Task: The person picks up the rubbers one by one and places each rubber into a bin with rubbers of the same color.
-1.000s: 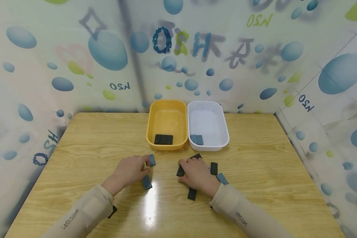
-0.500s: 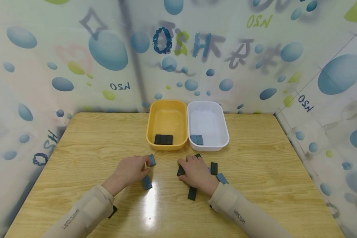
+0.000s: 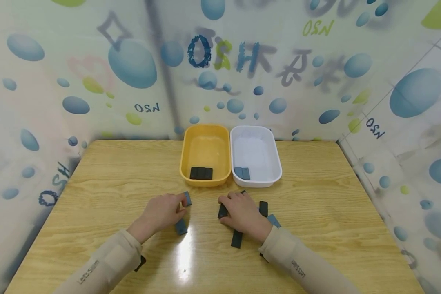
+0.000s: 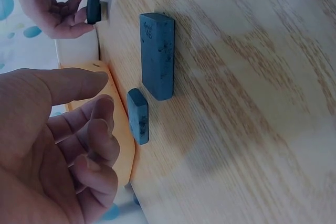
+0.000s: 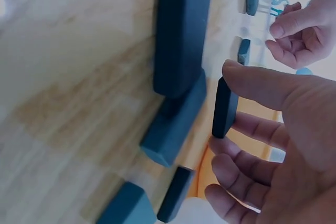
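Where the wall [image 3: 220,96] meets the table [image 3: 125,171], blue and green drops [image 3: 132,63] spread over the wall, and wood grain runs across the tabletop. Two beige sleeves [image 3: 106,261] reach in from the near side, a bit of dark print on each. At the far edge stand the yellow tray [image 3: 206,147] and, just to its right, the white tray [image 3: 255,151]. The left hand [image 3: 163,210] holds nothing: its thumb is out, its other fingers are loosely bent, and a gap parts them from the blocks in the left wrist view. The right hand [image 3: 242,212] has its thumb and fingertips closed on the ends of the held block [image 3: 223,211], a black one; the rest of its fingers are bent. Beside the left fingers on the table lie the far blue block [image 3: 187,198] and the near blue block [image 3: 181,227]. One black block [image 3: 237,239] lies by the right wrist, another [image 3: 263,208] to the right of that hand, with a blue block [image 3: 273,220] beside the cuff. Three black blocks [image 3: 201,173] sit in a row at the near end of the yellow tray, and two blue blocks [image 3: 241,173] in the near left corner of the white tray
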`<move>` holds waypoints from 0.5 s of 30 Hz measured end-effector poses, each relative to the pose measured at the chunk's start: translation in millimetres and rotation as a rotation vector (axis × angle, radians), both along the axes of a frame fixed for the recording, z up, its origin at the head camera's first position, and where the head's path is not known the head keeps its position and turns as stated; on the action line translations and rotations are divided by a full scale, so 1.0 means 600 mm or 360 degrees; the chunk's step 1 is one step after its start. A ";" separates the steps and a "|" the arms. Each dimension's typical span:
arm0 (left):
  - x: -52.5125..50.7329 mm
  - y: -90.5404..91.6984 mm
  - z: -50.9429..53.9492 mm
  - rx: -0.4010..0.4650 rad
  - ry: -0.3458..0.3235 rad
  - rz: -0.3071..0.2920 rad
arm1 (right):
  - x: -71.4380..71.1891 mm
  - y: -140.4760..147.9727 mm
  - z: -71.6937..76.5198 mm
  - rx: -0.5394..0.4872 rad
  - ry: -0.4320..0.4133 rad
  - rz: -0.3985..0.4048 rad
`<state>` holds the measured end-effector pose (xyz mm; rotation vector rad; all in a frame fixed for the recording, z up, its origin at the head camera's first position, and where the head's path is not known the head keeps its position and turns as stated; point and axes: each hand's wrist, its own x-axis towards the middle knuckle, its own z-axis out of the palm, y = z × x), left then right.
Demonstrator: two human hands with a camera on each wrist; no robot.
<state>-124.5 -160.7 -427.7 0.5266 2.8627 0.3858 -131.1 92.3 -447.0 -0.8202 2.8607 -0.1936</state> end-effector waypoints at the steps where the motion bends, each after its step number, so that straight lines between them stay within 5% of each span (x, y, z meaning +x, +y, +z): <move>1: 0.000 0.000 0.000 -0.0001 0.0000 0.0002 | -0.001 0.001 0.001 0.0004 -0.0012 -0.0006; 9: 0.002 0.000 0.000 -0.0004 0.0004 -0.0001 | -0.005 0.009 0.023 0.0019 -0.0081 -0.0042; 15: 0.002 0.002 -0.001 0.0005 -0.0006 -0.0006 | -0.009 0.018 0.039 -0.0039 -0.0007 -0.0034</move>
